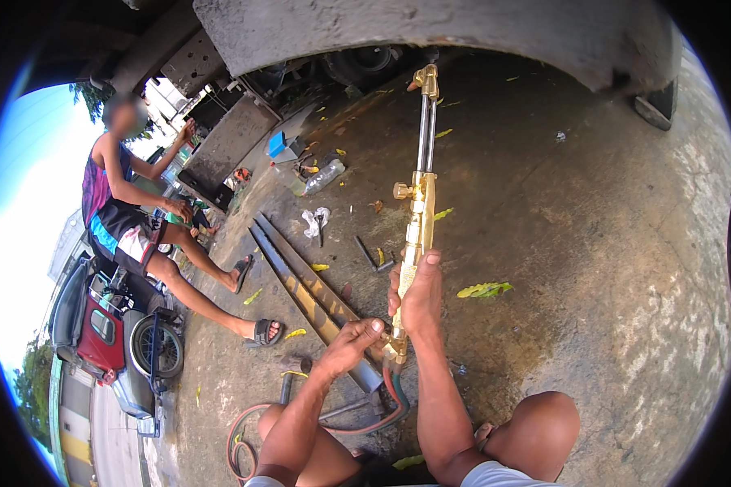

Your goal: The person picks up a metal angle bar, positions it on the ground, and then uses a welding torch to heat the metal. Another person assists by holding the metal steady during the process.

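Note:
A brass cutting torch (417, 215) points away from me, its angled head at the far end and two bare metal tubes behind it. My right hand (421, 299) is wrapped around its handle, thumb lying along the top. At the torch's near end, my left hand (349, 349) is closed with its fingertips at the brass valve by the hose fittings; the valve knob is mostly hidden by the fingers. A red hose and a green hose (400, 399) run from that end down to the ground.
A long metal channel (321, 312) lies left of the torch, near a hammer (288, 381). Short metal rods (365, 253), a plastic bottle (325, 177) and a blue box (281, 145) are beyond. Another person (134, 187) is at left. Overhead hangs a large metal part (439, 32).

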Demonstrator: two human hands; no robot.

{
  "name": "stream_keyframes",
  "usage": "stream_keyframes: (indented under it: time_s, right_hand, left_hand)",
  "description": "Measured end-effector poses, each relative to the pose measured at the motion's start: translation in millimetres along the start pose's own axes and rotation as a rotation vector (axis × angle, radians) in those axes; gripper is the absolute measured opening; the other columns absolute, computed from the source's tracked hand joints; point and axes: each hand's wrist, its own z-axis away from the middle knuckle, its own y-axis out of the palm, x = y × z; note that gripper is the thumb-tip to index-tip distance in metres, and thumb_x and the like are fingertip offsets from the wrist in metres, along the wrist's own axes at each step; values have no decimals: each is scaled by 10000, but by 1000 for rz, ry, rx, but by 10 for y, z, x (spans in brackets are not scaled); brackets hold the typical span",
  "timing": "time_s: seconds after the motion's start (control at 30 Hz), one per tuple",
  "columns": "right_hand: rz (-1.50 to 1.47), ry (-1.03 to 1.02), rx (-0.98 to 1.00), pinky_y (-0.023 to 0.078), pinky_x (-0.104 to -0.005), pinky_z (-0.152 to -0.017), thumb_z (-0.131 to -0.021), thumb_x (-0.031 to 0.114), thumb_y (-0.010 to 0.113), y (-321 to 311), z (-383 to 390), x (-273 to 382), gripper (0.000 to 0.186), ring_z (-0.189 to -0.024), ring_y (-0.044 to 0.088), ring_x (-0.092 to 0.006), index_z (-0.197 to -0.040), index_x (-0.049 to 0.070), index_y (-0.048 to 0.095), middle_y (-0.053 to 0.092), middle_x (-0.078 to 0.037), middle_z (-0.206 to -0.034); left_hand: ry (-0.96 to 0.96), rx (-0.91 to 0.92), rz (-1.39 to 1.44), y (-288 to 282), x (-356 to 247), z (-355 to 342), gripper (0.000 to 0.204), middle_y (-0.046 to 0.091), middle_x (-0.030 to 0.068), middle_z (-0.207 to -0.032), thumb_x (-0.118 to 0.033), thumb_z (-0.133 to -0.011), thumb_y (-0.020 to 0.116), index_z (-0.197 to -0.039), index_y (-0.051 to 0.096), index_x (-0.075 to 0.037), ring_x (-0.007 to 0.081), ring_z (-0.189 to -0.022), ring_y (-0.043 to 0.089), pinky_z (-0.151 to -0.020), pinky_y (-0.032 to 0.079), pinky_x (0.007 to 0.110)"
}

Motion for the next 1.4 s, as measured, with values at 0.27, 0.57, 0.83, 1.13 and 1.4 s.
stream_keyframes:
  time_s: [0.27,0.57,0.83,1.13,1.4]
  right_hand:
    - [12,11,-2,404,-251,-365,-912,848,270,7,6,-29,874,-442,494,-100,-1206,45,452,484,-31,-663]
    - [15,14,13,402,-247,-362,-914,846,272,57,49,-13,864,-442,491,-98,-1199,49,448,484,-28,-672]
    - [26,12,3,385,-251,-342,-876,885,224,114,72,-33,969,-426,458,-92,-1162,-14,446,472,-34,-672]
    - [-17,24,20,391,-256,-354,-892,874,218,149,119,-15,928,-418,435,-99,-1189,18,420,464,-43,-681]
    - [15,17,20,384,-253,-342,-901,868,186,220,161,-6,932,-402,415,-100,-1203,17,417,455,-37,-672]
  left_hand:
    - [17,39,-26,-5,-47,33,571,665,75,-880,-507,-1064,467,-1078,669,28,165,-808,628,-807,501,334]
    - [43,30,-57,-27,6,90,565,660,90,-789,-513,-1066,456,-950,636,9,172,-772,654,-756,521,333]
    - [23,6,-134,-8,-190,194,575,668,103,-780,-525,-1067,442,-938,625,4,175,-757,666,-747,528,339]
    - [-7,71,-136,-46,-115,193,621,667,108,-796,-563,-1060,420,-966,624,16,190,-764,676,-756,532,358]
    - [20,137,-160,-132,-281,305,697,684,142,-848,-613,-1046,396,-1057,652,36,225,-809,700,-788,549,375]
